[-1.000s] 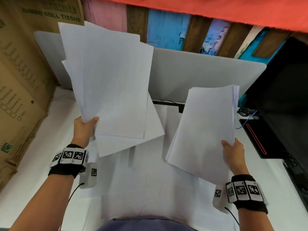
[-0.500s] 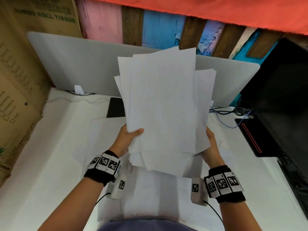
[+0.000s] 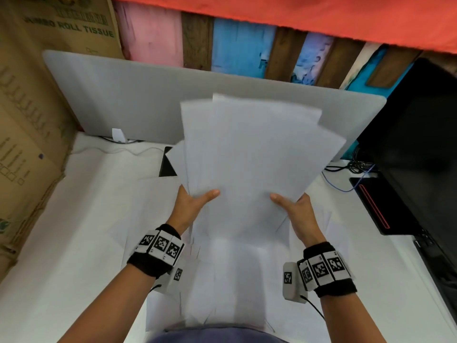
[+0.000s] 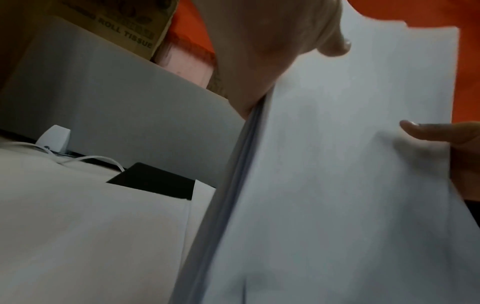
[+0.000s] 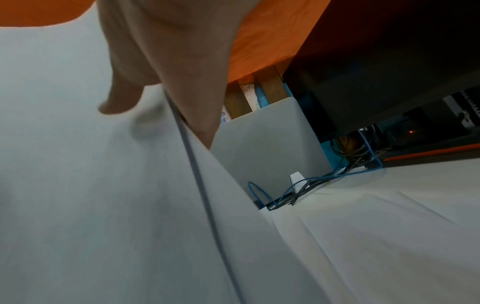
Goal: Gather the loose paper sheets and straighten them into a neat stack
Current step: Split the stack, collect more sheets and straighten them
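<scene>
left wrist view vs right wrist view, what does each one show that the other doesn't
Only the left wrist view shows the brown cardboard box printed ROLL TISSUE, a flat black object partly under white sheets on the desk, and the thumb of the right hand on the paper.

Only the right wrist view shows the tangled blue cable and the black monitor.

Both show the bundle of white paper sheets gripped at its side edges, the grey divider panel and the orange cloth overhead.

A cardboard box [image 3: 29, 115] stands left of a grey divider panel [image 3: 138, 105]. A black monitor [image 3: 420, 154] and tangled cables [image 3: 356, 169] sit right.
</scene>
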`<action>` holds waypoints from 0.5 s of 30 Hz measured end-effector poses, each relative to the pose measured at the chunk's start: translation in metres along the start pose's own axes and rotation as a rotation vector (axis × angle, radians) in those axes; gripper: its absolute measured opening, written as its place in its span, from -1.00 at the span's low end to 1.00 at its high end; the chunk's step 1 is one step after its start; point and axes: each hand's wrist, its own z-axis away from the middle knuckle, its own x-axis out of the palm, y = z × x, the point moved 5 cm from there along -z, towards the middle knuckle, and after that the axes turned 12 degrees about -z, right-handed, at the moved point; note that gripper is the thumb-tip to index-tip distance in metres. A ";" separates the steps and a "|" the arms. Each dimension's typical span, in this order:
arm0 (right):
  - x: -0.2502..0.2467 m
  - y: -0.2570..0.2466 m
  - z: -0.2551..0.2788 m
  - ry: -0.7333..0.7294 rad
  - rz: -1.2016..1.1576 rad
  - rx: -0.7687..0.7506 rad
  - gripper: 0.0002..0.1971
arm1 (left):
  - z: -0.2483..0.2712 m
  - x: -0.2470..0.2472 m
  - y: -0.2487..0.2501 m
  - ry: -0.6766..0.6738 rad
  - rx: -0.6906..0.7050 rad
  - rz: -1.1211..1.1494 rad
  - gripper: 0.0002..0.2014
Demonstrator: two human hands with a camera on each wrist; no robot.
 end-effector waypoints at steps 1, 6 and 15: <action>0.001 -0.001 0.000 -0.010 -0.008 -0.007 -0.70 | 0.000 -0.002 0.005 -0.004 0.013 0.026 -0.51; 0.011 -0.032 -0.002 -0.038 -0.097 -0.072 -0.62 | 0.000 -0.003 0.054 -0.071 0.143 0.050 -0.24; 0.038 -0.107 0.003 0.210 -0.226 -0.347 -0.64 | -0.005 0.001 0.111 0.358 0.273 0.073 -0.73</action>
